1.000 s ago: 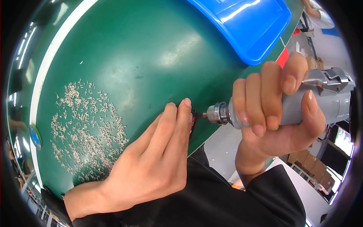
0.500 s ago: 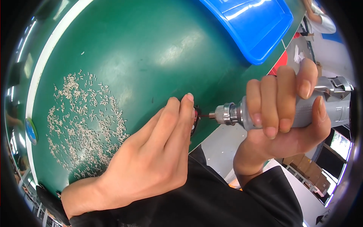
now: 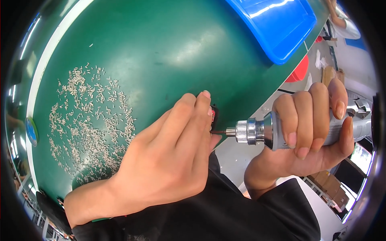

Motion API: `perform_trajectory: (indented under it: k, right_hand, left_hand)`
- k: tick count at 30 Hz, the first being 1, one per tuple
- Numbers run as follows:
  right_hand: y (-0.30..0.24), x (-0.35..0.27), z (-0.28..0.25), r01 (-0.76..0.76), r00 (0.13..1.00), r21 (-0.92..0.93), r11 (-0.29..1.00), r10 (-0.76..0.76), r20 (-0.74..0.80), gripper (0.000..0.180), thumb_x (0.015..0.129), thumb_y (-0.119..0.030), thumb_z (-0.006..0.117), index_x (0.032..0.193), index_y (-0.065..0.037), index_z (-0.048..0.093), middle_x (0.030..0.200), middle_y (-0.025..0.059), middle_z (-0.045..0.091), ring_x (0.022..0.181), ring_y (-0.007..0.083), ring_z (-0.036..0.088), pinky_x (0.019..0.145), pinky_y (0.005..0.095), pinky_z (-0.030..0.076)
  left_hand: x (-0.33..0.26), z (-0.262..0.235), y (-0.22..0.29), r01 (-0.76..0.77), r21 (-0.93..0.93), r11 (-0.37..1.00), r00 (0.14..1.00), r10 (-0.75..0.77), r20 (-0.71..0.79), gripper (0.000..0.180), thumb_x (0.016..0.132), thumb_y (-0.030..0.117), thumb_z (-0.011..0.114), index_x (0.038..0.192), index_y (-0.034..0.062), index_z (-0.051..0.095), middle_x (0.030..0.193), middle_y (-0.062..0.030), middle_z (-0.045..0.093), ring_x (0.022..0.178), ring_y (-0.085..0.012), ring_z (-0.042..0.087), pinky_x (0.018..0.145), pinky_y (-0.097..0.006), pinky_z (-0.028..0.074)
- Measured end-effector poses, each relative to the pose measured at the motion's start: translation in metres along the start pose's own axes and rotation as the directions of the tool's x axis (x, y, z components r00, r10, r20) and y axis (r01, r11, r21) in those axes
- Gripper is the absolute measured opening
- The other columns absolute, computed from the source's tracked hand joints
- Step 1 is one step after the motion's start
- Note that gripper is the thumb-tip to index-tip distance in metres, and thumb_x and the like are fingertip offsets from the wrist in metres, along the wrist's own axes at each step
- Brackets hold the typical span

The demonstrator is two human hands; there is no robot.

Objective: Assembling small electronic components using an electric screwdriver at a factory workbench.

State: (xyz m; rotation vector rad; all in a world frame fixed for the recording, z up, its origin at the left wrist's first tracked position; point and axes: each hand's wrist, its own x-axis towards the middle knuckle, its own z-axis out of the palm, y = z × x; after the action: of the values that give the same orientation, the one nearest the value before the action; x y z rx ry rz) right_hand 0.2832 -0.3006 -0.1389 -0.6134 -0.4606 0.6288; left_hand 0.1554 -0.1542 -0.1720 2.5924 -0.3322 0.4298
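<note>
My right hand wraps round a grey electric screwdriver, held level with its thin bit pointing left. The bit's tip reaches a small black and red part at the table's near edge. My left hand is closed on that part, its fingers bent over it and hiding most of it. Just left of this hand, a wide scatter of small silvery screws covers the green table. Whether a screw sits at the bit's tip cannot be made out.
A blue plastic tray stands at the far right of the table. Beyond the right edge is a red container and, lower down, several cardboard boxes. Another person's arm shows at the upper right. A round green-blue disc is by the left edge.
The screwdriver and my right hand have shifted a little right and down. My left hand has turned slightly with the part, and its thumb tip now shows below the bit.
</note>
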Motion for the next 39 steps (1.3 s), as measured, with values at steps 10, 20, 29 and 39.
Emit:
perform_trajectory:
  k: [10,20,29,39]
  right_hand:
    - [-0.008,-0.001,-0.007,-0.014,0.999,-0.007,1.0,0.015,0.041,0.017,0.093,-0.02,0.051,0.096,-0.006,0.042,0.063,0.002,0.045,0.05,0.0133,0.047,0.059,0.0317,0.042]
    - [-0.016,0.003,-0.028,-0.054,0.983,-0.068,0.996,0.065,0.173,0.017,0.094,-0.022,0.049,0.097,-0.007,0.042,0.062,0.0015,0.044,0.05,0.0125,0.048,0.058,0.0316,0.041]
    - [-0.007,0.005,-0.023,-0.097,0.99,0.002,0.995,0.096,0.102,0.02,0.096,-0.025,0.046,0.101,-0.005,0.044,0.064,0.0018,0.046,0.05,0.012,0.048,0.058,0.0306,0.041]
    - [-0.007,0.008,-0.022,-0.103,0.985,-0.047,0.994,0.108,0.131,0.022,0.096,-0.026,0.044,0.103,-0.005,0.045,0.065,0.0014,0.046,0.051,0.0115,0.047,0.057,0.03,0.041]
  left_hand:
    - [0.001,-0.001,0.0,0.012,-0.001,1.0,1.0,-0.012,0.02,0.042,0.06,-0.007,0.072,0.1,-0.0167,0.061,0.112,-0.0257,0.061,0.093,-0.0364,0.062,0.067,-0.039,0.056]
    - [0.001,0.001,-0.001,0.009,-0.001,1.0,1.0,-0.009,0.012,0.043,0.059,-0.007,0.071,0.1,-0.0168,0.061,0.112,-0.0258,0.061,0.092,-0.0361,0.062,0.068,-0.039,0.057]
    - [0.0,0.003,-0.002,-0.006,0.026,1.0,1.0,0.006,-0.007,0.044,0.058,-0.006,0.071,0.099,-0.0172,0.061,0.112,-0.0259,0.061,0.093,-0.0359,0.062,0.07,-0.039,0.057]
    - [0.003,-0.008,0.0,0.057,-0.069,0.996,0.994,-0.05,0.093,0.049,0.059,0.004,0.075,0.101,-0.0174,0.06,0.115,-0.0267,0.06,0.095,-0.0371,0.061,0.069,-0.04,0.056]
